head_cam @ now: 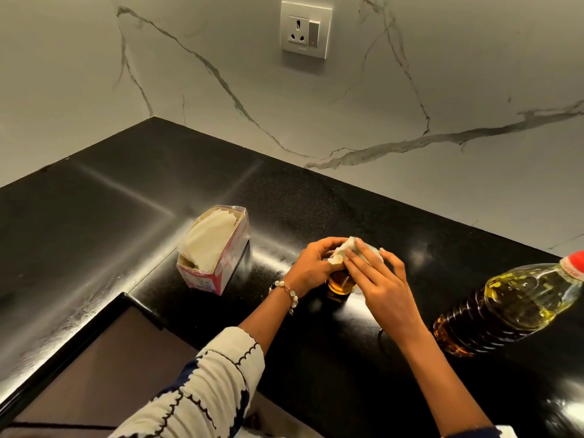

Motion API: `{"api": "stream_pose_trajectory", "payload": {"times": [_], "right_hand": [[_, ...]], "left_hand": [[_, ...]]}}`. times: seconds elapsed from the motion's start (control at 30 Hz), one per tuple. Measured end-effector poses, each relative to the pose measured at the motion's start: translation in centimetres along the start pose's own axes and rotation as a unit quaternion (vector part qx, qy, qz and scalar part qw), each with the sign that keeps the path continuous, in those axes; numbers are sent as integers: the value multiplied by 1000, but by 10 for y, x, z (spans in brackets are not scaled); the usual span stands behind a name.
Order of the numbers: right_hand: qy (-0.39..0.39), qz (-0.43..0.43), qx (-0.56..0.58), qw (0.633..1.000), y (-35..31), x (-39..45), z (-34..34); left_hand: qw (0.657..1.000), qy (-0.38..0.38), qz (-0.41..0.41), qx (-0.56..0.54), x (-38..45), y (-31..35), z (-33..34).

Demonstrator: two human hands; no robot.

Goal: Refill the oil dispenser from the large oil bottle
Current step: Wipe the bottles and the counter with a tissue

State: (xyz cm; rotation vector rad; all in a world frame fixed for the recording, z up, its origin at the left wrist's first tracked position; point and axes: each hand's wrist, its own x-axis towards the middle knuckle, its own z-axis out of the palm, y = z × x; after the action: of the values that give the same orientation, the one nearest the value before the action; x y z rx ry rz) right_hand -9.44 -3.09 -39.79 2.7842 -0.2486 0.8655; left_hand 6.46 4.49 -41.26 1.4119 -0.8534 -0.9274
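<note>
Under both hands' fingers (357, 257), tissue-topped oil dispenser (339, 284)

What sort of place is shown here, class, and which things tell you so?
Most likely a home kitchen: a black stone countertop, a large oil bottle standing on it, and a wall socket on the marble-look backsplash.

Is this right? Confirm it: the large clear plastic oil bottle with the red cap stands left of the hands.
No. In the head view the large clear plastic oil bottle with the red cap stands right of the hands, not left.
</note>
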Motion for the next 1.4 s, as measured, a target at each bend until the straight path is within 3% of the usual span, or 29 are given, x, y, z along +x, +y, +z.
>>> {"api": "stream_pose_trajectory", "payload": {"times": [0.1,0.17,0.23,0.3,0.33,0.47,0.63,0.67,0.83,0.9,1.07,1.2,1.27,1.4], "right_hand": [[15,71,53,996,5,-14,3],[53,214,136,966,7,-15,1],[98,382,266,880,11,-8,-4],[89,480,366,792,12,7,-6],[69,483,386,783,11,14,-4],[-25,419,355,835,-13,19,9],[73,410,277,866,-43,-6,21],[97,422,276,858,-41,-6,20],[189,579,274,744,-5,9,0],[193,596,270,731,6,13,-1],[31,560,381,735,-31,8,5],[9,535,403,742,-65,2,5],[15,539,422,728,-66,8,9],[43,576,489,654,-41,19,28]], "left_hand": [[1000,-16,-8,2,4,-4,-3],[1000,-20,-18,-9,6,-5,-4],[999,-21,-22,-17,7,-4,-4],[999,-26,-24,-20,7,-4,-4],[999,-29,-24,-21,7,-3,-4],[999,-30,-12,-17,5,-2,-3],[1000,-19,-11,-7,5,-4,-1],[1000,-16,-13,-12,5,-5,-1],[999,-21,-24,-11,5,-3,-2],[999,-25,-20,-6,4,-2,-2],[1000,-11,-17,-1,3,-3,-1],[1000,-12,-13,12,3,-1,-1],[1000,-19,-13,16,3,-1,-1],[1000,-15,-15,23,3,-1,-2]]}}
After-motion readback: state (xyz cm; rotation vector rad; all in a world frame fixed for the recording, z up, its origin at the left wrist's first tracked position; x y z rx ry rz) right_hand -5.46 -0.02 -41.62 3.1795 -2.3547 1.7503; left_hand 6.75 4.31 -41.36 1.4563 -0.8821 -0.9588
